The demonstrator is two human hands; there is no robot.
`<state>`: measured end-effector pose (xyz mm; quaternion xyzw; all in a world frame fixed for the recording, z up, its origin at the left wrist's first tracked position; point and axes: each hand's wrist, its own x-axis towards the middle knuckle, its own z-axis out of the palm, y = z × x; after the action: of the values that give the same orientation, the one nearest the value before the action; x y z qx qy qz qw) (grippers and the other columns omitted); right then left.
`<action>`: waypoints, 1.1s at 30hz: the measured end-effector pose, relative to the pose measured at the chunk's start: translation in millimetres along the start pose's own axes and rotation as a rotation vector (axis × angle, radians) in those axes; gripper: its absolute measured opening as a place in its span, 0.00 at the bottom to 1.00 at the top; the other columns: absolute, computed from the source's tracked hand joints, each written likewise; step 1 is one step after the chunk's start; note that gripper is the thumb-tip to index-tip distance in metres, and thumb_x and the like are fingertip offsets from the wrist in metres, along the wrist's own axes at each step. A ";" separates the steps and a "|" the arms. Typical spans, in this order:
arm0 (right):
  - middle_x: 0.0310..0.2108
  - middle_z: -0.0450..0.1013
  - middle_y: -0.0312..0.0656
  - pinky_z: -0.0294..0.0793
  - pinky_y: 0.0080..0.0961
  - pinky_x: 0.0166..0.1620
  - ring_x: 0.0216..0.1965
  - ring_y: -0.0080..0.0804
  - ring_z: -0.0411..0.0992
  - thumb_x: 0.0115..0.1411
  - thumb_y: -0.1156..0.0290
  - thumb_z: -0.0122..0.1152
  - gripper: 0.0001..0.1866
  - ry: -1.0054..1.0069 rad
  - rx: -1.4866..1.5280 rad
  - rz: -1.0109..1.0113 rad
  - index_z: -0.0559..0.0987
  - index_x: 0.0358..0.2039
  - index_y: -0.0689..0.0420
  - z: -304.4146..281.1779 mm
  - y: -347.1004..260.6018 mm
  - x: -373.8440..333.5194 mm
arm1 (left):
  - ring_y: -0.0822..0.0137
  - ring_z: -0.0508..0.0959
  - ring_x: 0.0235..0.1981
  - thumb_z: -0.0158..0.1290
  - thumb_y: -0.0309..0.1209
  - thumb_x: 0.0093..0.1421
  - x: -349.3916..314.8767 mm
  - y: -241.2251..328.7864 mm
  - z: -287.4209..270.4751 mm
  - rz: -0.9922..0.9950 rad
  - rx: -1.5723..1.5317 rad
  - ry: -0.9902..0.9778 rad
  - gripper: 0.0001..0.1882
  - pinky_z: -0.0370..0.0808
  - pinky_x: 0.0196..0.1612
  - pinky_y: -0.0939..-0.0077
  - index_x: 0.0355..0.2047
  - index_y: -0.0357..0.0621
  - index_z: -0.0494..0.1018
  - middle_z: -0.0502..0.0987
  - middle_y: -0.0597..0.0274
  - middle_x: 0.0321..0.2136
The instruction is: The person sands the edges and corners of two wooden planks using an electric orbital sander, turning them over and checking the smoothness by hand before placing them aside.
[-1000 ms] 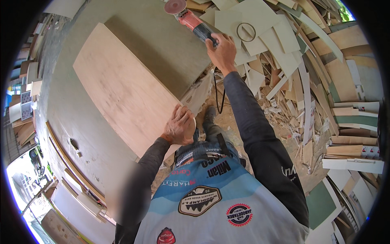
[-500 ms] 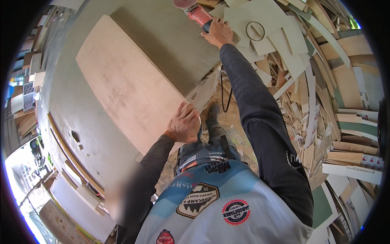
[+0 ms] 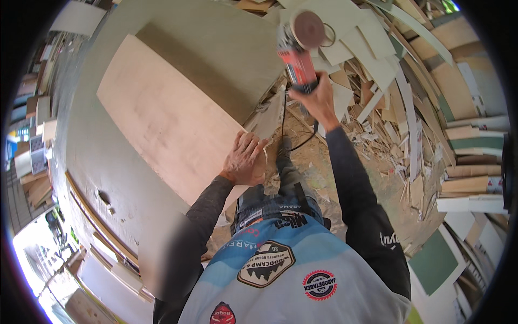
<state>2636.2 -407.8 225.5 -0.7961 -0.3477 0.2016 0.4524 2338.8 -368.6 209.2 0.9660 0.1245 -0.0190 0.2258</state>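
A pale wooden panel [image 3: 167, 113] with darker smudges lies aslant on the grey worktable [image 3: 116, 167]. Its near right corner sits under my left hand [image 3: 244, 159], whose fingers are bent over the edge and grip it. Raised to the right of the panel, my right hand [image 3: 319, 100] is wrapped round the body of a red and black angle grinder [image 3: 298, 67]. The grinder's round brownish sanding disc [image 3: 309, 29] faces up toward me, apart from the panel. A black cord [image 3: 307, 141] hangs below the tool.
Beyond the table's right side, wood offcuts [image 3: 377, 97] and pale sheets [image 3: 356, 32] lie heaped on the floor. Stacked boards [image 3: 475, 167] stand farther right. A long wooden strip [image 3: 100, 218] runs along the table's left side. My foot [image 3: 284, 146] is beside the table.
The angle grinder has swung toward me and slightly right in my right hand, its disc turning into view. My left hand stays on the panel's corner.
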 end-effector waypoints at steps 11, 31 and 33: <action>0.48 0.69 0.38 0.72 0.26 0.50 0.48 0.28 0.70 0.58 0.71 0.67 0.33 0.369 0.764 0.290 0.65 0.62 0.60 -17.6 26.8 -299.5 | 0.44 0.58 0.66 0.69 0.53 0.38 2.2 -1.0 7.3 0.096 0.053 0.130 0.64 0.43 0.72 0.42 0.71 0.40 0.50 0.64 0.46 0.58; 0.43 0.74 0.40 0.77 0.29 0.44 0.41 0.30 0.76 0.58 0.68 0.65 0.20 1.065 0.955 0.348 0.72 0.49 0.60 37.3 39.4 -404.2 | 0.41 0.78 0.45 0.68 0.35 0.41 -98.3 180.0 93.2 0.032 -0.648 -0.192 0.44 0.76 0.50 0.56 0.57 0.32 0.63 0.76 0.39 0.42; 0.42 0.75 0.44 0.79 0.31 0.44 0.41 0.34 0.77 0.59 0.67 0.63 0.20 0.852 1.284 0.345 0.72 0.48 0.62 21.5 16.1 -399.0 | 0.41 0.80 0.42 0.68 0.35 0.40 -88.0 167.9 85.4 0.031 -0.695 -0.309 0.45 0.77 0.48 0.55 0.57 0.30 0.62 0.77 0.39 0.39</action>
<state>2358.5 -694.6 203.3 -0.4304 0.1685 0.1079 0.8802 2297.0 -572.3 213.2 0.8194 0.0733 -0.1175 0.5563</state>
